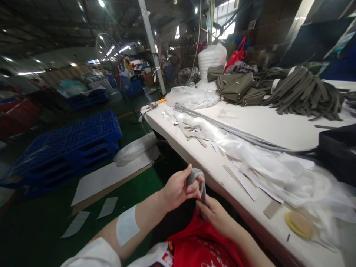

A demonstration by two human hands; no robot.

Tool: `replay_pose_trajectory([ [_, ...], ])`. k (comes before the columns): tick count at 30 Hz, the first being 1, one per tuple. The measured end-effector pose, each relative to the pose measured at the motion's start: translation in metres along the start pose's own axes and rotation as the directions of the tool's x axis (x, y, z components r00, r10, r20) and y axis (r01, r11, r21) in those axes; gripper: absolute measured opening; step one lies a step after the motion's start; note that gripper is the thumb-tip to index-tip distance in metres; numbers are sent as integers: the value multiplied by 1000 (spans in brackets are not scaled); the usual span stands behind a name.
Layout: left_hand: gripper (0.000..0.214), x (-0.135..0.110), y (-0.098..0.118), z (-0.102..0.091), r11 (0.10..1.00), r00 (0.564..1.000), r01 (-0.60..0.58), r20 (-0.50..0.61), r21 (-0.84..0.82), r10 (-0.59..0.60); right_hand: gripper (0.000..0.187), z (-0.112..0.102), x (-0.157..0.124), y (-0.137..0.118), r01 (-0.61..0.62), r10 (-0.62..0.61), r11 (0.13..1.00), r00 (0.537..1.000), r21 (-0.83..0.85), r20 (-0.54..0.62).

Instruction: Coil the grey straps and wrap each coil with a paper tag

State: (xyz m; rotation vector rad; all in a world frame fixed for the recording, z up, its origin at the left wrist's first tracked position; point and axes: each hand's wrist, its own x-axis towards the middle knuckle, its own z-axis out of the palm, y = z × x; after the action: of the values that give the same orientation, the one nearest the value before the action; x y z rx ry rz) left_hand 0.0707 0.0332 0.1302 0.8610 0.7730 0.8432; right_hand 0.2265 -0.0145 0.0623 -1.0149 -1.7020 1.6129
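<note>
My left hand (178, 187) is closed round a grey strip (198, 175) that loops over the fingers, thumb pointing up. Just below and to the right, my right hand (213, 211) is closed at the lower part of the same strip, close to the red apron (205, 237). Both hands are in front of my body, beside the near edge of the table. How far the strip runs below the right hand is hidden by the fingers and apron.
The white table (292, 133) holds long grey strips (236, 131), crumpled white sheeting (250, 148), olive pouches (236, 87), a bundle of dark strips (308, 91) and a yellow-rimmed round item (299, 223). A blue pallet (69, 148) and white boards (111, 180) lie on the floor leftward.
</note>
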Motion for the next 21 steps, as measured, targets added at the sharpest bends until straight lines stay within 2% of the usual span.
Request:
replay_pose_trajectory([
  [1, 56, 3, 3, -4, 983, 983, -164, -69, 82, 169, 33, 6, -3, -1, -44, 39, 997, 996, 61, 81],
  [2, 54, 6, 5, -9, 922, 936, -312, -92, 229, 340, 37, 9, -7, -3, -79, 61, 991, 985, 110, 163],
  [3, 54, 9, 4, -15, 809, 875, -421, -52, 410, 482, 40, 9, -12, -7, -98, 63, 983, 974, 153, 217],
  [4, 56, 12, 2, -20, 651, 822, -485, 51, 583, 567, 42, 5, -17, -11, -97, 50, 975, 971, 197, 233],
  [5, 60, 14, -1, -25, 475, 796, -510, 185, 717, 576, 45, -2, -20, -15, -84, 33, 968, 977, 234, 212],
  [6, 63, 15, -6, -29, 313, 799, -507, 301, 803, 521, 48, -13, -23, -19, -65, 25, 965, 988, 256, 156],
  [7, 64, 15, -10, -30, 191, 820, -483, 366, 854, 440, 51, -25, -23, -22, -47, 29, 967, 997, 251, 76],
  [8, 62, 14, -14, -30, 122, 851, -445, 377, 887, 365, 54, -39, -21, -24, -45, 47, 978, 999, 204, -6],
  [9, 60, 12, -17, -28, 106, 888, -390, 344, 915, 304, 55, -53, -19, -26, -48, 59, 993, 993, 106, -105],
  [10, 59, 10, -19, -24, 142, 927, -324, 284, 935, 244, 50, -64, -16, -26, -53, 41, 998, 972, -46, -232],
  [11, 59, 8, -19, -20, 227, 962, -247, 209, 942, 177, 42, -73, -13, -26, -59, -19, 976, 935, -208, -354],
  [12, 60, 7, -19, -16, 350, 986, -165, 142, 922, 91, 36, -78, -11, -26, -56, -112, 933, 895, -356, -433],
  [13, 61, 5, -18, -12, 496, 995, -78, 98, 865, -15, 37, -79, -9, -26, -32, -206, 882, 871, -470, -447],
  [14, 62, 3, -16, -9, 637, 988, 11, 88, 770, -124, 45, -76, -8, -25, 16, -274, 844, 872, -536, -405],
  [15, 63, 1, -15, -5, 753, 971, 91, 110, 652, -213, 52, -71, -7, -24, 81, -306, 830, 893, -552, -330],
  [17, 60, -3, -12, 1, 890, 931, 199, 204, 410, -302, 55, -56, -5, -18, 182, -297, 859, 938, -478, -178],
  [19, 54, -6, -6, 7, 946, 910, 244, 287, 213, -299, 40, -41, 0, -8, 190, -254, 917, 956, -350, -145],
  [21, 48, -6, 1, 10, 973, 929, 227, 291, 43, -230, 25, -28, 5, 3, 139, -175, 968, 971, -211, -163],
])
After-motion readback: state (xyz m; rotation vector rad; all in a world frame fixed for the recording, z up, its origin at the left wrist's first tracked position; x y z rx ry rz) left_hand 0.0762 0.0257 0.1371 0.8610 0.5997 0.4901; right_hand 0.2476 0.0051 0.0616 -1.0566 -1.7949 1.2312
